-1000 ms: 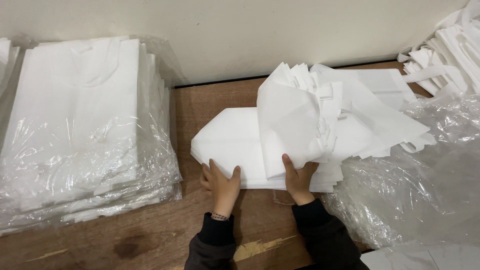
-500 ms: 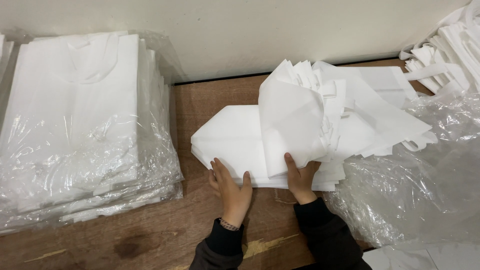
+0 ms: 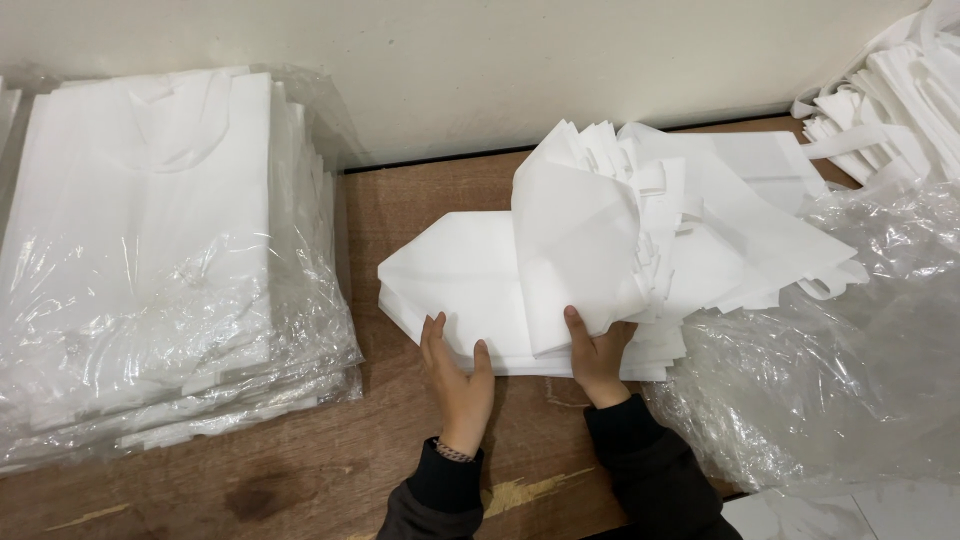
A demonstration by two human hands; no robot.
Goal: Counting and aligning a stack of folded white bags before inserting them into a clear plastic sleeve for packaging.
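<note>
We press our left hand [image 3: 458, 378] flat, fingers spread and open, against the near edge of a stack of white bags [image 3: 470, 295] that lies on the wooden bench [image 3: 300, 470], roughly midway along it and closer to the far edge by the wall [image 3: 480, 70] than to the near one. The palm meets the front of the stack and the fingertips lie on its top sheet; the hand grips nothing. Our right hand [image 3: 597, 352] sits just beside it, its thumb on top of the folded-over half of the stack [image 3: 575, 250] and its fingers tucked under that edge, so it pinches the doubled layers loosely rather than closing into a fist. The folded half lies across the right part of the stack, with handle loops fanning out toward the far right corner.

A plastic-wrapped pile of bags [image 3: 150, 260] fills the left end of the bench. Crumpled clear plastic [image 3: 850, 350] covers the right end, touching the stack, and loose white bags [image 3: 890, 100] lie in the far right corner.
</note>
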